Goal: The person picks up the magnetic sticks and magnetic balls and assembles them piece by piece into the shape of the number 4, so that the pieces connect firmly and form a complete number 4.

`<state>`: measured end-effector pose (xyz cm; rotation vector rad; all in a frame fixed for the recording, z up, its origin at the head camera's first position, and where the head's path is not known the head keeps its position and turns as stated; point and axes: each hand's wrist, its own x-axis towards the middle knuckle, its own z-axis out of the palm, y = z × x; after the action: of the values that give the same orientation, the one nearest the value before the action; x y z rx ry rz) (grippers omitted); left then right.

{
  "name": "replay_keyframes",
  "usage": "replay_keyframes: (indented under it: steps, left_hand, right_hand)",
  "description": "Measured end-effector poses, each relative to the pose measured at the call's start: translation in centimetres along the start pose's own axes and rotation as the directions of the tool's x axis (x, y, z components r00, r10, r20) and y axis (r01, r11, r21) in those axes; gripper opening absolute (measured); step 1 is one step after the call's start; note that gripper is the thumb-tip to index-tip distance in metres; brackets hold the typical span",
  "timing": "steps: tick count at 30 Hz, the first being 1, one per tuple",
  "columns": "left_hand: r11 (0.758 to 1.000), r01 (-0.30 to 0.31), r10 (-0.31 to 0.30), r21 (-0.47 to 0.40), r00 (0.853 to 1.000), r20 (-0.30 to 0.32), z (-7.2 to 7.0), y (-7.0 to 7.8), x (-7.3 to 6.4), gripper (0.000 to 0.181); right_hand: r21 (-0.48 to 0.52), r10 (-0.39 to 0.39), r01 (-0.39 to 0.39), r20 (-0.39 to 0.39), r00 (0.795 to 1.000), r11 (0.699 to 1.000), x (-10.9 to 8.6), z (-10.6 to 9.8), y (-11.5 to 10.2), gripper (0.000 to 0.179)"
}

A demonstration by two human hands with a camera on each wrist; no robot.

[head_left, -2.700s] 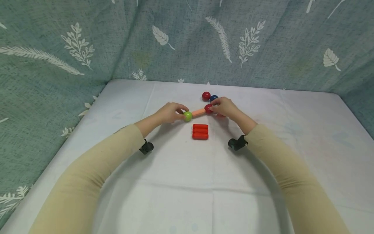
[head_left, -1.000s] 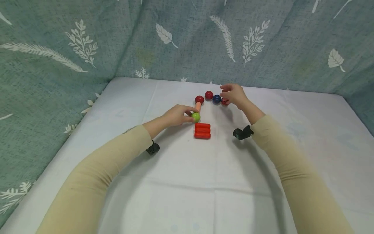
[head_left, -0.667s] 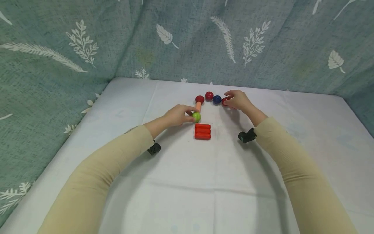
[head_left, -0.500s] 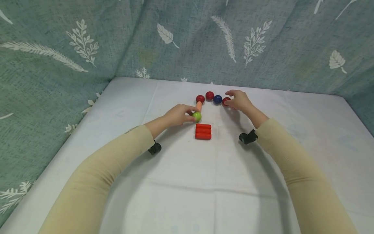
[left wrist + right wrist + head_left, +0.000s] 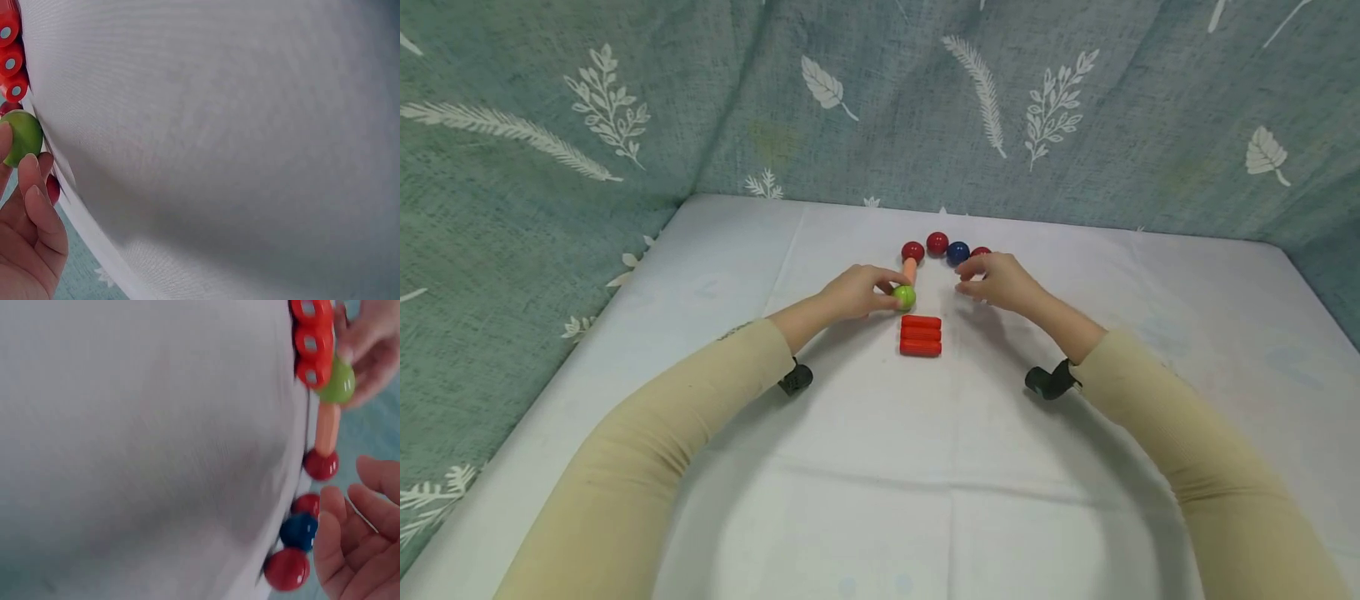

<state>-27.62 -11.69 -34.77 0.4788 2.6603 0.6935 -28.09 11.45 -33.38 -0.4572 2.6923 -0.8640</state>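
My left hand point(image 5: 856, 293) pinches a green ball point(image 5: 905, 297) between thumb and fingers. From that ball an orange stick point(image 5: 910, 271) runs away from me to a red ball point(image 5: 913, 252) at its far end. My right hand point(image 5: 1006, 285) hovers with loosely bent fingers and nothing in them, on the near side of a blue ball point(image 5: 957, 253). The blue ball sits between a second red ball point(image 5: 937, 243) and a third red ball point(image 5: 981, 251), which my hand partly covers. The right wrist view shows this row beside my fingers.
Several red sticks point(image 5: 921, 335) lie side by side just in front of the green ball; the left wrist view shows pale discs in their ends. A white cloth point(image 5: 880, 433) covers the table, and a patterned blue-green curtain point(image 5: 880, 108) hangs behind.
The orange stick has swung from sideways to pointing away from me. My right hand let go of its end ball, touched the rightmost red ball, then drew back toward me. My left hand kept the green ball.
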Motion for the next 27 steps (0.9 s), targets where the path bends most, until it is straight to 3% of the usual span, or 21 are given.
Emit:
replay_keyframes:
  steps: [5,12,27]
  left_hand:
    - [1.000,-0.010,0.010,-0.020,1.000,0.001,0.0,-0.1,0.0,0.043]
    - [1.000,-0.018,0.018,-0.010,1.000,-0.001,-0.1,-0.1,0.0,0.043]
    - [1.000,-0.015,0.015,-0.001,1.000,-0.006,0.0,-0.1,-0.3,0.043]
  right_hand:
    - [-0.027,-0.041,0.044,0.103,0.994,0.999,-0.6,1.5,-0.8,0.035]
    - [-0.047,-0.134,0.143,0.159,0.978,0.989,-0.8,2.8,-1.3,0.032]
    - [-0.096,-0.203,0.222,0.171,0.964,0.970,-1.0,3.4,-2.0,0.028]
